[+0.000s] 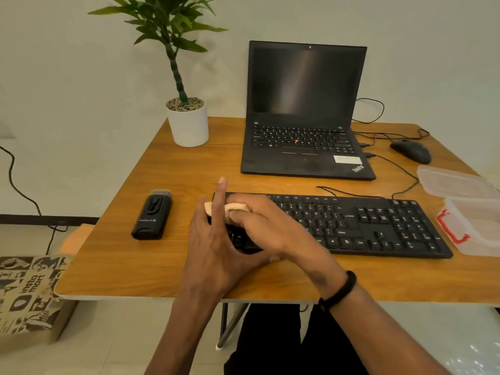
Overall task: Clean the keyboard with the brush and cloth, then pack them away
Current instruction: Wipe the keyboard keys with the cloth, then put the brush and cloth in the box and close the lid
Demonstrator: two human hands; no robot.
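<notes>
A black keyboard (378, 228) lies across the near middle of the wooden table (135, 261). My right hand (259, 223) grips a small beige cloth (232, 207) and presses it on the keyboard's left keys. At the keyboard's left end rests my left hand (211, 247), with the index finger straight and pointing away and the thumb along the front edge. The black brush (152, 216) lies on the table left of the keyboard, bristles toward the wall. My hands hide the keyboard's left part.
A clear plastic box with a red clip (476, 226) sits at the right edge, its lid (454, 181) just behind it. Behind the keyboard stand an open laptop (305, 109), a mouse (411, 150) with cables, and a potted plant (188, 125). A printed bag (29, 293) sits at lower left.
</notes>
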